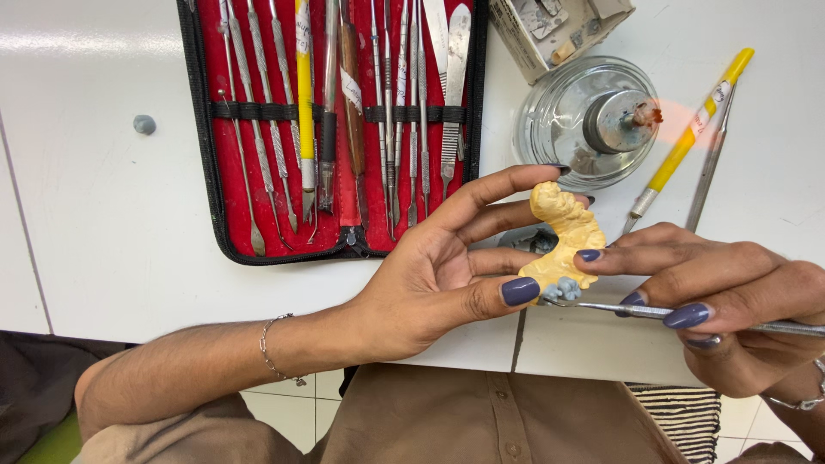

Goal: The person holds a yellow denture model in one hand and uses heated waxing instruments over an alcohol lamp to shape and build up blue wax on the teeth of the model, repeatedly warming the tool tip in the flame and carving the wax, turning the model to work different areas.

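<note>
My left hand (438, 266) holds a yellow dental cast (565, 236) between thumb and fingertips, above the white table's front edge. A small blob of grey-blue wax (565, 289) sits at the cast's lower end. My right hand (730, 296) grips a thin metal carving instrument (619, 308) like a pen; its tip touches the wax blob. My right index finger rests on the cast's side.
An open red-lined black tool case (335, 129) with several metal instruments lies behind. A glass spirit burner (593, 120) with a small flame stands at right, beside a yellow-handled tool (687, 142), a metal instrument (709, 167) and a white box (559, 30). A grey wax bit (144, 125) lies left.
</note>
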